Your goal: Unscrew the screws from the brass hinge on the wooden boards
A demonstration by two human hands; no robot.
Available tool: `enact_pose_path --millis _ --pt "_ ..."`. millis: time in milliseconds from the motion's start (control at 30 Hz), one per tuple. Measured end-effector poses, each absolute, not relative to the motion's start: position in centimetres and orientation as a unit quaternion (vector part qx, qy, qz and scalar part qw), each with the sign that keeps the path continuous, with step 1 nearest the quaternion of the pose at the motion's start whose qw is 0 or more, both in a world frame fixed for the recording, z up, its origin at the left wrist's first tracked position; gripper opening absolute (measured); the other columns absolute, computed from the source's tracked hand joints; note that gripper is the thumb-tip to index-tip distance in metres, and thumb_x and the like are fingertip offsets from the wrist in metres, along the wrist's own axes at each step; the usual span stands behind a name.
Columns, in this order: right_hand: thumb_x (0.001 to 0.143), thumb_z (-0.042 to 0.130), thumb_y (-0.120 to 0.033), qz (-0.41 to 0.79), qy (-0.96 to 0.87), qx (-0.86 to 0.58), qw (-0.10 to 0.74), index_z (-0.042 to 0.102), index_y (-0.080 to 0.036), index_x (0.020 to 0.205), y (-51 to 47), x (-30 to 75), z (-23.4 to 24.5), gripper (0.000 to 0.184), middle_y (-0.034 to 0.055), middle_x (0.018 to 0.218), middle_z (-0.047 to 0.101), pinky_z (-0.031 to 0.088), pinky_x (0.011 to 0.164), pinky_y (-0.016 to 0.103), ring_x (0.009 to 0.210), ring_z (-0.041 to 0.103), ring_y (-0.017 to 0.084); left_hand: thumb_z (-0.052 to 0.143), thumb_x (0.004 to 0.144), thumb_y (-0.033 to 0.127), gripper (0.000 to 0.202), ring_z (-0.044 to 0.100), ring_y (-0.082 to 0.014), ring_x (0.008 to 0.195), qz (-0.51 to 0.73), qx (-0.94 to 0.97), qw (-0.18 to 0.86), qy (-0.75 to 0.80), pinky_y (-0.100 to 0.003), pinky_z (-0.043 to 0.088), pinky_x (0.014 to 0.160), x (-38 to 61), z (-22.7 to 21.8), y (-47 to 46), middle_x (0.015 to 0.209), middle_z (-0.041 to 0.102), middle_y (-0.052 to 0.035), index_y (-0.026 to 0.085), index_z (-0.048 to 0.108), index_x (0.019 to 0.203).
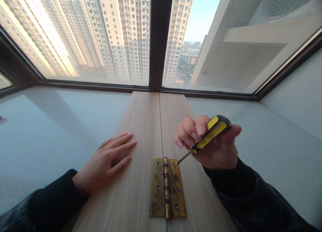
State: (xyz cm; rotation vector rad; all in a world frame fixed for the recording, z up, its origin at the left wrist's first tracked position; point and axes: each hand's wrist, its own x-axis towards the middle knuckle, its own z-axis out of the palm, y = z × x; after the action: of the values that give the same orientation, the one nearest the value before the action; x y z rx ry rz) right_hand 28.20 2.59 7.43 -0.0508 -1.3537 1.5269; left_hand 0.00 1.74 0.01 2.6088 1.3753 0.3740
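Observation:
A brass hinge (pixel 160 181) with worn, stained leaves lies flat across the seam between two light wooden boards (pixel 141 124). Several cross-head screws sit in the holes of both its leaves. My right hand (pixel 218 151) is closed around the yellow and black handle of a screwdriver (pixel 210 134). The shaft slants down to the left, and its tip meets the top screw (pixel 175 164) of the right leaf. My left hand (pixel 110 161) lies on the left board with its fingers stretched out, to the left of the hinge, holding nothing.
The boards rest on a white speckled sill (pixel 100 111) and reach to the dark window frame (pixel 161 41). A white wall (pixel 297 91) rises at the right. Tall buildings and an outdoor fan unit (pixel 286 4) show through the glass.

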Motion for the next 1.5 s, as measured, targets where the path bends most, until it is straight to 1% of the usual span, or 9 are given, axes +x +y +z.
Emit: enact_pose_path --millis 200,333,500,667,800,967,1167,1333,1500 --pt "0.101 0.033 -0.055 0.681 -0.544 -0.024 0.489 0.062 -0.023 0.095 2.24 28.35 7.92 0.042 -0.0062 0.051 0.031 0.035 0.049 0.024 0.044 0.027 0.011 0.041 0.094 0.040 0.047 0.030 -0.0254 0.138 0.134 0.875 0.082 0.458 -0.048 0.031 0.111 0.08 -0.03 1.83 0.150 0.031 -0.0008 0.032 0.040 0.140" --pt "0.091 0.045 -0.068 0.661 -0.574 -0.014 0.483 0.053 -0.021 0.094 2.33 28.65 7.78 0.047 -0.0067 0.057 0.034 0.031 0.043 0.022 0.043 0.027 0.009 0.041 0.094 0.040 0.046 0.030 -0.0250 0.138 0.137 0.874 0.083 0.458 -0.048 0.031 0.111 0.08 -0.01 1.81 0.151 0.031 0.0003 0.033 0.040 0.139" --pt "0.091 0.052 -0.061 0.648 -0.581 -0.004 0.493 0.058 -0.020 0.089 2.57 28.48 7.56 0.042 -0.0023 0.073 0.040 0.039 0.054 0.025 0.057 0.037 0.011 0.040 0.094 0.041 0.047 0.029 -0.0239 0.138 0.132 0.875 0.083 0.459 -0.048 0.030 0.111 0.03 -0.03 1.75 0.151 0.030 0.0006 0.033 0.039 0.140" --pt "0.103 0.015 -0.055 0.686 -0.568 0.029 0.453 0.061 -0.020 0.095 2.31 28.64 7.67 0.058 -0.0071 0.047 0.027 0.035 0.046 0.021 0.040 0.026 0.010 0.039 0.094 0.042 0.047 0.028 -0.0238 0.139 0.122 0.875 0.081 0.460 -0.048 0.031 0.111 0.03 0.02 1.75 0.151 0.030 0.0007 0.033 0.038 0.140" --pt "0.091 0.033 -0.073 0.677 -0.583 0.031 0.448 0.051 -0.020 0.091 2.35 29.07 7.65 0.056 -0.0081 0.049 0.033 0.033 0.044 0.022 0.039 0.029 0.009 0.039 0.094 0.042 0.047 0.027 -0.0232 0.139 0.121 0.875 0.080 0.462 -0.048 0.030 0.111 0.02 0.02 1.79 0.151 0.029 0.0011 0.033 0.038 0.140" --pt "0.090 0.047 -0.066 0.654 -0.589 0.020 0.474 0.054 -0.020 0.085 2.65 28.97 7.43 0.048 -0.0028 0.071 0.044 0.035 0.042 0.021 0.046 0.041 0.009 0.038 0.095 0.042 0.047 0.026 -0.0221 0.139 0.119 0.877 0.074 0.459 -0.048 0.030 0.111 -0.10 -0.22 1.86 0.152 0.028 0.0017 0.034 0.036 0.141" --pt "0.101 0.015 -0.059 0.671 -0.574 0.007 0.470 0.062 -0.022 0.087 2.44 28.80 7.56 0.061 -0.0041 0.052 0.037 0.029 0.040 0.020 0.039 0.030 0.009 0.039 0.095 0.042 0.046 0.028 -0.0229 0.139 0.132 0.877 0.069 0.456 -0.048 0.031 0.111 -0.14 -0.33 1.80 0.151 0.030 0.0023 0.034 0.037 0.140" --pt "0.081 0.054 -0.074 0.678 -0.553 -0.035 0.483 0.055 -0.021 0.087 2.30 28.85 7.78 0.053 -0.0053 0.064 0.039 0.025 0.038 0.020 0.039 0.028 0.006 0.039 0.094 0.042 0.046 0.029 -0.0238 0.138 0.133 0.877 0.072 0.456 -0.047 0.031 0.111 -0.09 -0.29 1.81 0.151 0.030 0.0021 0.034 0.038 0.140" --pt "0.087 0.056 -0.063 0.673 -0.523 -0.051 0.521 0.057 -0.020 0.082 2.52 28.83 7.45 0.043 -0.0035 0.070 0.042 0.038 0.045 0.021 0.052 0.045 0.010 0.039 0.095 0.041 0.047 0.027 -0.0226 0.139 0.121 0.877 0.074 0.460 -0.047 0.031 0.111 -0.04 -0.25 1.88 0.152 0.028 0.0030 0.035 0.036 0.141"
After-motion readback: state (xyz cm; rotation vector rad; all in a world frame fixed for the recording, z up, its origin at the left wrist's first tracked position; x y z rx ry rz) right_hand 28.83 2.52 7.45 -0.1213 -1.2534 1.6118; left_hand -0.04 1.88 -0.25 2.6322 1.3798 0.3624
